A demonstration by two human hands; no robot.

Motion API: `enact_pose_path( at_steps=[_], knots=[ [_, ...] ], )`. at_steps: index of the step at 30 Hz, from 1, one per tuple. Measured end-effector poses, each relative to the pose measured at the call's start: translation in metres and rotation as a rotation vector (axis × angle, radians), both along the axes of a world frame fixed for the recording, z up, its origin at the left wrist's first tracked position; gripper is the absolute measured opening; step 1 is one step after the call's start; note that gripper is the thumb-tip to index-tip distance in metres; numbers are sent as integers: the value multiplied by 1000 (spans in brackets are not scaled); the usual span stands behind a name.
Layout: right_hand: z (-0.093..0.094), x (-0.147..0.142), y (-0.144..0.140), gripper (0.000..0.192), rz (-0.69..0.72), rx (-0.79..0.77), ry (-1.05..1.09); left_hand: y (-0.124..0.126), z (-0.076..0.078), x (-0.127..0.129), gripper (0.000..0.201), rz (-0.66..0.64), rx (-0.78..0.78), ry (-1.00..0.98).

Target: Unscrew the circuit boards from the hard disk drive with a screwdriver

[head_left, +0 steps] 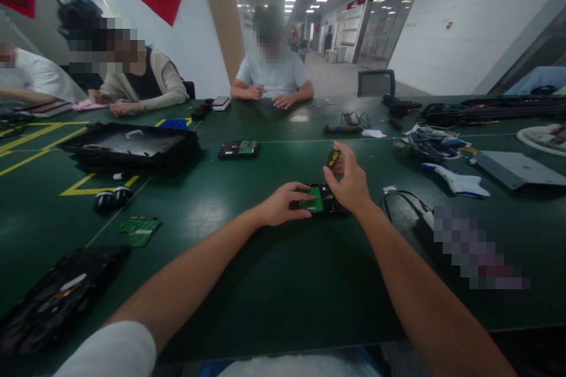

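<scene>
Our left hand lies spread on a black-and-green device; our right hand pinches, apparently, a yellow-black screwdriver.

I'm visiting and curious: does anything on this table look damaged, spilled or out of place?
Nothing looks spilled. The green circuit board at left looks odd: it lies bare on the table, while the board under the left fingers sits on a black unit.
</scene>
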State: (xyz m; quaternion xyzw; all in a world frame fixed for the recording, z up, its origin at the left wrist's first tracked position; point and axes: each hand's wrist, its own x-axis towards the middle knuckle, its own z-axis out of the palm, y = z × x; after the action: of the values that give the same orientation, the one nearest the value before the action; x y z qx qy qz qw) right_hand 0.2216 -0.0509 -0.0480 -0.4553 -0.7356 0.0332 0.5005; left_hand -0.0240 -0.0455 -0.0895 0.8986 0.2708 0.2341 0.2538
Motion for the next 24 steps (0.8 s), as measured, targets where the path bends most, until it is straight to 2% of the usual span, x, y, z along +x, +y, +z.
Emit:
enact_pose_path(
  at_steps=[24],
  knots=[
    [1, -1, 0, 65, 15, -6, -39, 0, 1, 0, 53, -5, 6, -14]
  ],
)
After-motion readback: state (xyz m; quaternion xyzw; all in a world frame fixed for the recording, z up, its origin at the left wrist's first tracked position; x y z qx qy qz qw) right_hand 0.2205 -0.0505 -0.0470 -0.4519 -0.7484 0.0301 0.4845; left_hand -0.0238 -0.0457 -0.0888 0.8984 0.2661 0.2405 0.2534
